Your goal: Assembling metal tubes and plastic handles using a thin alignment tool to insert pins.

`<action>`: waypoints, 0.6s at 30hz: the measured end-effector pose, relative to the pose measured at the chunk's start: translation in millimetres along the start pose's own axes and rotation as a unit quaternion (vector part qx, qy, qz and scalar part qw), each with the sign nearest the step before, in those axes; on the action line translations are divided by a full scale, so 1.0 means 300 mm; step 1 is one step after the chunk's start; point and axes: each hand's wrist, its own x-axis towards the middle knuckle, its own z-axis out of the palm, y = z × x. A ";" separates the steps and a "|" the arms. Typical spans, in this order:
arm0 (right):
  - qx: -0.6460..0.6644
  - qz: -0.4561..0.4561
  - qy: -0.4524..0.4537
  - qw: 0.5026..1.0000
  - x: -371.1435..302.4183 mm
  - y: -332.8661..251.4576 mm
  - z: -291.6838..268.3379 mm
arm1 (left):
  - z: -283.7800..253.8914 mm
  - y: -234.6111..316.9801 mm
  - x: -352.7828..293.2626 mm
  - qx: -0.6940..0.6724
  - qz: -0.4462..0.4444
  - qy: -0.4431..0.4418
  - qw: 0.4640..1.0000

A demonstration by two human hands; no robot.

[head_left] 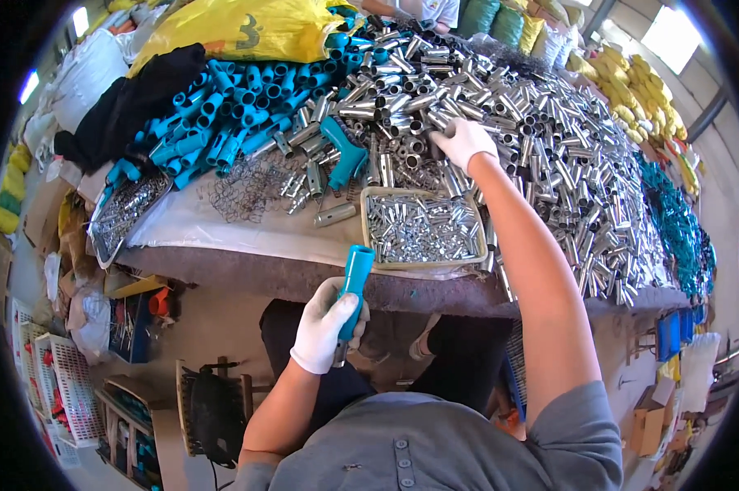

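Note:
In front of my body, my left hand [327, 323], in a white glove, is wrapped round a teal plastic tube-shaped handle [358, 266]. Its round open end points up, and a short metal piece [340, 355] sticks out below my fist. My right hand [466, 146], also gloved, reaches forward into the heap of shiny metal tubes [549, 164]. Its fingers are drawn together at the tubes, and whatever lies between them is too small or hidden to name. Just nearer than this hand stands a cream tray [423, 264] of small metal parts.
Teal handles [247, 98] are piled at the left by a black cloth [132, 106] and a yellow sack [238, 33]. Loose springs [251, 190] and an angled teal piece [342, 155] lie left of the tray. The table's padded edge [222, 274] runs before me. Another person [435, 11] is across the table.

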 end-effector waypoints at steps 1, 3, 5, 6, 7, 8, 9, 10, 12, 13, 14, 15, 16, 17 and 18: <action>0.000 0.033 -0.019 0.999 0.010 -0.012 -0.010 | 0.000 -0.005 0.001 0.029 0.011 -0.007 0.999; -0.070 0.065 -0.002 0.995 -0.002 -0.051 0.011 | 0.001 -0.006 -0.008 0.025 -0.001 0.007 1.000; -0.107 0.058 0.041 0.992 -0.002 -0.079 0.038 | 0.000 -0.014 -0.013 0.094 0.017 0.011 0.995; -0.080 0.066 0.001 0.995 0.010 -0.079 0.017 | 0.008 -0.013 -0.018 0.093 0.017 0.011 0.995; -0.052 0.075 -0.039 0.995 0.015 -0.076 0.002 | 0.018 -0.008 -0.022 0.112 0.019 0.013 0.993; -0.052 0.068 -0.023 0.996 0.012 -0.067 -0.009 | 0.025 -0.007 -0.025 0.131 0.020 0.015 0.991; -0.030 0.057 0.080 0.995 0.016 -0.052 -0.012 | 0.028 -0.014 -0.022 0.130 0.021 0.013 0.991; 0.097 0.035 0.155 0.983 0.026 -0.021 -0.042 | 0.024 -0.026 -0.017 0.112 0.037 0.017 0.993; 0.188 -0.062 0.357 0.913 0.014 0.026 -0.105 | 0.016 -0.032 -0.009 0.095 0.052 0.037 0.993; 0.252 -0.069 0.383 0.886 0.011 0.044 -0.121 | 0.009 -0.032 -0.009 0.096 0.049 0.038 0.993; 0.217 -0.120 0.399 0.883 -0.003 0.072 -0.137 | 0.002 -0.033 -0.005 0.146 0.075 0.042 0.986; 0.335 -0.170 0.307 0.874 -0.031 0.095 -0.123 | -0.008 -0.033 -0.001 0.195 0.102 0.049 0.974; 0.515 -0.174 0.135 0.829 -0.183 -0.029 -0.128 | -0.045 -0.044 0.001 0.247 0.137 0.063 0.957; 0.517 -0.183 0.060 0.834 -0.280 -0.037 -0.104 | -0.045 -0.038 0.004 0.246 0.136 0.067 0.958; 0.502 -0.241 -0.075 0.827 -0.361 -0.054 -0.086 | -0.044 -0.034 0.013 0.307 0.155 0.060 0.937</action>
